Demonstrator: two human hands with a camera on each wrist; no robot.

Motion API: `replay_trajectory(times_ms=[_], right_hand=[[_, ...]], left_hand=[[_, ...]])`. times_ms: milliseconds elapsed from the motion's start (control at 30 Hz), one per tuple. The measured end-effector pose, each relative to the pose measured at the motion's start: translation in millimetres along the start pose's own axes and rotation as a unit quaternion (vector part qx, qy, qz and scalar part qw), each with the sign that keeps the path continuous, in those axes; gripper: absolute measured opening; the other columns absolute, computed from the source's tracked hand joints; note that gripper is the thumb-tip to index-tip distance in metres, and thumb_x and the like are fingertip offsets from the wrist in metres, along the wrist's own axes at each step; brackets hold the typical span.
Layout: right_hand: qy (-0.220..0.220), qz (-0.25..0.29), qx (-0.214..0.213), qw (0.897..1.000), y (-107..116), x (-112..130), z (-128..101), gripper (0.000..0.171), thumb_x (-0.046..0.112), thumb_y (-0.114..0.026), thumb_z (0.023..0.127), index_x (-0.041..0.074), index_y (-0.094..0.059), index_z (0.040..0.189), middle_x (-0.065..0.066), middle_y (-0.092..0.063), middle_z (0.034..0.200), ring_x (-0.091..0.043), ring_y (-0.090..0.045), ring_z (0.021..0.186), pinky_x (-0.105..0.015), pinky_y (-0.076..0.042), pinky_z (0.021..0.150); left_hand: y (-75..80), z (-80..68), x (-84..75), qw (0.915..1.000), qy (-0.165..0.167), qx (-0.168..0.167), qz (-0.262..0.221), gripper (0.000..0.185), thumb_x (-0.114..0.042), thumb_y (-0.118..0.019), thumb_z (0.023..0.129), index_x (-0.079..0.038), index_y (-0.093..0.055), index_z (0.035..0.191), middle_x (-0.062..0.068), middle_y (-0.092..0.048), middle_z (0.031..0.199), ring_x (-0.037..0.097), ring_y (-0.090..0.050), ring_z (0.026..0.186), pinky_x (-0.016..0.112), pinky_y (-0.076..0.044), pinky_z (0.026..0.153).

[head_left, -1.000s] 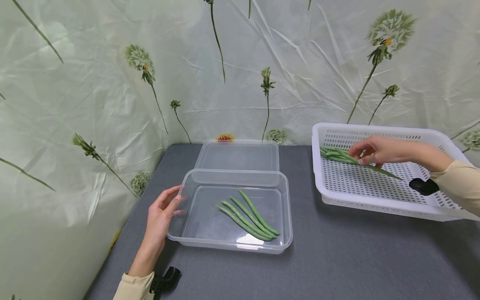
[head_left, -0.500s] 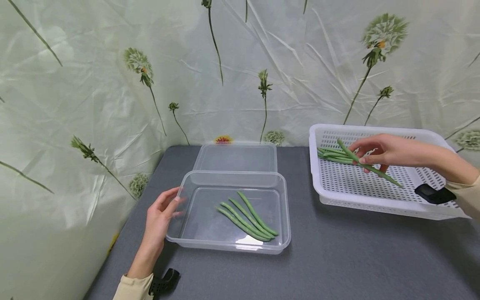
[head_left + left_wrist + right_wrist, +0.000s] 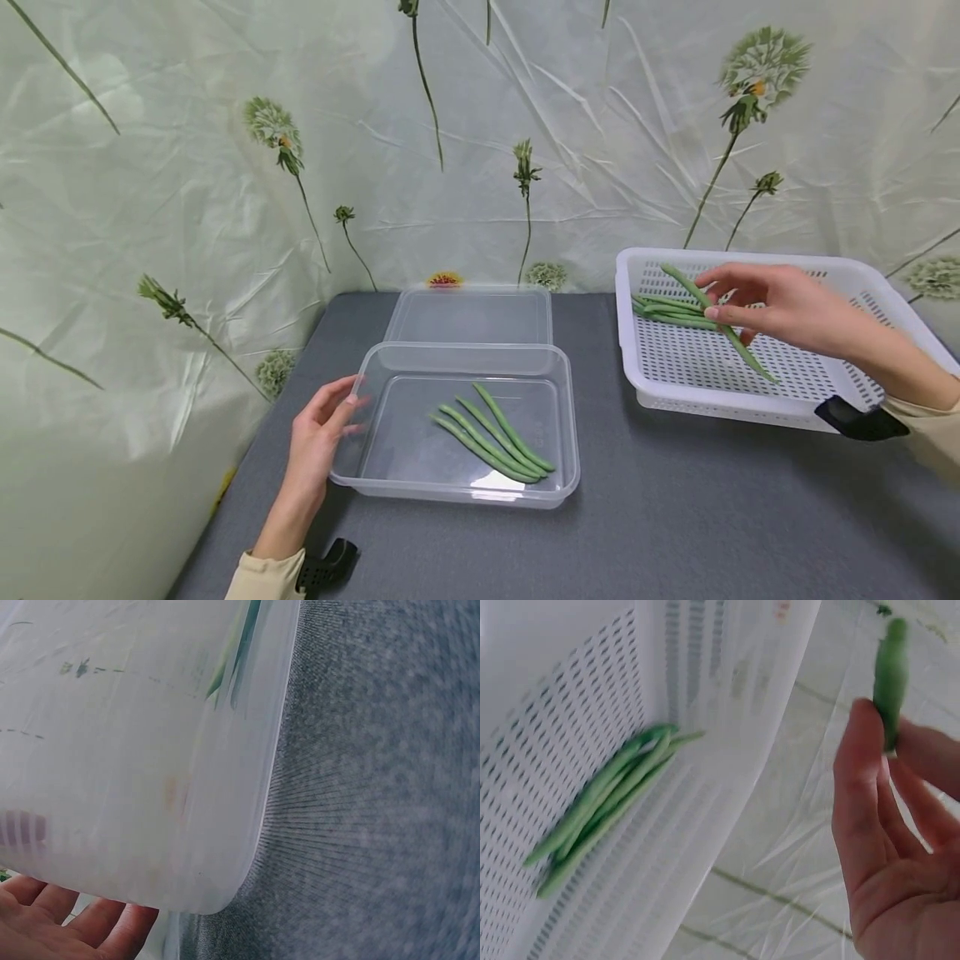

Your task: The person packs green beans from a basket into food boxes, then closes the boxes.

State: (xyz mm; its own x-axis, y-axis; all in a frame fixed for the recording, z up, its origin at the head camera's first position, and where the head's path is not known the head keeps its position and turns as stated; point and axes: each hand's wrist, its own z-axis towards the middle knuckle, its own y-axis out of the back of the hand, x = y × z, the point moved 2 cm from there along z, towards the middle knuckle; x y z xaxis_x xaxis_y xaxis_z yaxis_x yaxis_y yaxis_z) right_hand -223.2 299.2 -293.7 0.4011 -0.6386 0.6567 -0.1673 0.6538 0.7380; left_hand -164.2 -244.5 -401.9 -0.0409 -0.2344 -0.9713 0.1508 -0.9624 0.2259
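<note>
Lifted since a second ago, your right hand (image 3: 772, 308) pinches one green bean (image 3: 716, 332) above the white basket (image 3: 757, 400); your left hand (image 3: 318, 446), fingers relaxed, steadies the clear container (image 3: 457, 492) so it stays put.

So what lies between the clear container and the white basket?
In the head view, only bare grey table separates the clear container from the white basket.
</note>
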Motion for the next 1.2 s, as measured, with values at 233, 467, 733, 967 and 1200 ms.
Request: replay_trajectory(times_ms=[233, 467, 733, 967, 1200], right_hand=[[-0.006, 0.023, -0.057, 0.998, -20.6, 13.4, 0.1, 0.039, 0.002, -0.069, 0.091, 0.007, -0.060, 0.129, -0.009, -0.064, 0.106, -0.017, -0.066, 0.071, -0.032, -0.054, 0.054], [0.028, 0.049, -0.103, 0.993, -35.3, 27.3, 1.0, 0.040, 0.000, -0.069, 0.091, 0.007, -0.060, 0.129, -0.006, -0.070, 0.094, -0.016, -0.067, 0.069, -0.027, -0.053, 0.058], [0.072, 0.107, -0.115, 0.985, -51.7, 50.0, 7.1, 0.043, -0.004, -0.067, 0.091, 0.007, -0.058, 0.131, -0.008, -0.068, 0.100, -0.016, -0.069, 0.077, -0.029, -0.056, 0.061], [0.110, 0.171, -0.117, 0.972, -66.9, 67.5, 13.4, 0.041, -0.006, -0.065, 0.092, 0.003, -0.057, 0.131, -0.015, -0.067, 0.103, -0.025, -0.070, 0.080, -0.031, -0.057, 0.062], [0.150, 0.206, -0.107, 0.961, -77.4, 81.6, 22.3, 0.041, -0.009, -0.061, 0.092, 0.004, -0.058, 0.132, -0.014, -0.067, 0.107, -0.022, -0.070, 0.083, -0.032, -0.057, 0.063]], left_hand=[[0.3, -1.2, 1.1, 1.0000, -0.002, 0.008, -0.001, 0.037, -0.020, -0.052, 0.104, -0.005, -0.052, 0.137, 0.012, -0.054, 0.139, 0.011, -0.063, 0.111, 0.031, -0.054, 0.080], [0.9, -1.3, -0.5, 0.9999, -0.007, 0.008, 0.002, 0.037, -0.019, -0.051, 0.104, -0.005, -0.051, 0.138, 0.012, -0.054, 0.140, 0.013, -0.063, 0.112, 0.030, -0.053, 0.080], [2.7, -1.2, 0.3, 1.0000, -0.005, -0.003, 0.008, 0.036, -0.020, -0.054, 0.103, -0.007, -0.054, 0.137, 0.013, -0.056, 0.138, 0.013, -0.063, 0.110, 0.030, -0.054, 0.078], [2.6, -1.4, 0.6, 0.9999, -0.004, 0.000, 0.012, 0.038, -0.024, -0.054, 0.103, -0.008, -0.054, 0.138, 0.011, -0.056, 0.137, 0.012, -0.063, 0.110, 0.029, -0.054, 0.079], [1.8, -0.8, -0.8, 0.9999, -0.004, 0.000, 0.010, 0.038, -0.024, -0.054, 0.103, -0.008, -0.054, 0.138, 0.012, -0.056, 0.138, 0.013, -0.063, 0.111, 0.030, -0.054, 0.079]])
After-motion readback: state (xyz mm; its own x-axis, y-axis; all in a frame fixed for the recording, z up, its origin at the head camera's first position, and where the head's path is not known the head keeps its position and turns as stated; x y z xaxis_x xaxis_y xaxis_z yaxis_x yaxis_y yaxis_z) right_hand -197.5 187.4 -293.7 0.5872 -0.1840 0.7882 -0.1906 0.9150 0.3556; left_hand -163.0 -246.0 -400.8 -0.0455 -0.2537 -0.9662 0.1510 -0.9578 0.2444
